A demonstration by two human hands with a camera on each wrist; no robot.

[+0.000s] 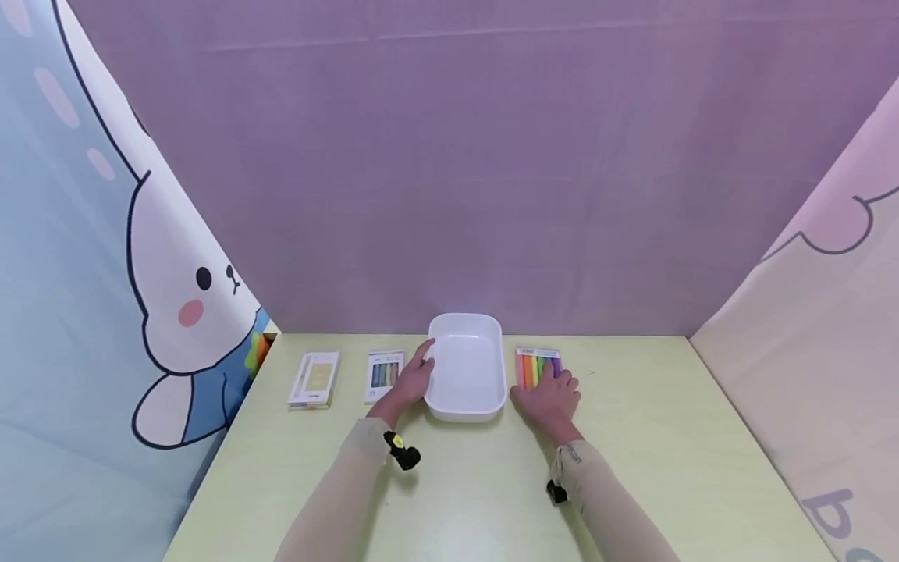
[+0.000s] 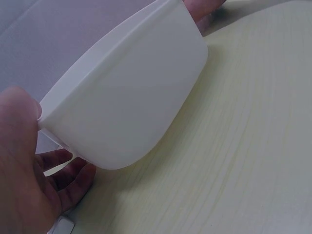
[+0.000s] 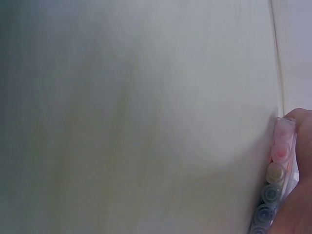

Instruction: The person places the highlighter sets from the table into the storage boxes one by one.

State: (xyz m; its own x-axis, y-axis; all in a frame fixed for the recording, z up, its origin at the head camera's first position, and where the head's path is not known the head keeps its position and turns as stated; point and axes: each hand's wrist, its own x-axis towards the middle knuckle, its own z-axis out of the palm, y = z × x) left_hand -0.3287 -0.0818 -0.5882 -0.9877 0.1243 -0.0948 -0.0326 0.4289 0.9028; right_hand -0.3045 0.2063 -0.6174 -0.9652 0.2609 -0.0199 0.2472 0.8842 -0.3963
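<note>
Pale sleeves (image 1: 335, 488) nearest, stretched forward and slanting inward toward a white tray (image 1: 465, 367), between the hands. For the left hand (image 1: 413, 380), thumb at the tray's rim and fingers curled against the wall below: tray pinched at that side. Beneath the right hand (image 1: 551, 400), palm down, a pack of coloured pens (image 1: 532, 367); fingers splayed across, thumb along the edge facing the tray, no telling whether truly pinching. Probably best to settle thumb and fingers on opposite edges before taking any weight, and to hold the tray steady with the left. Just outside the left hand, a striped-label box (image 1: 375, 382); farther out, a yellow-panelled box (image 1: 319, 377).
</note>
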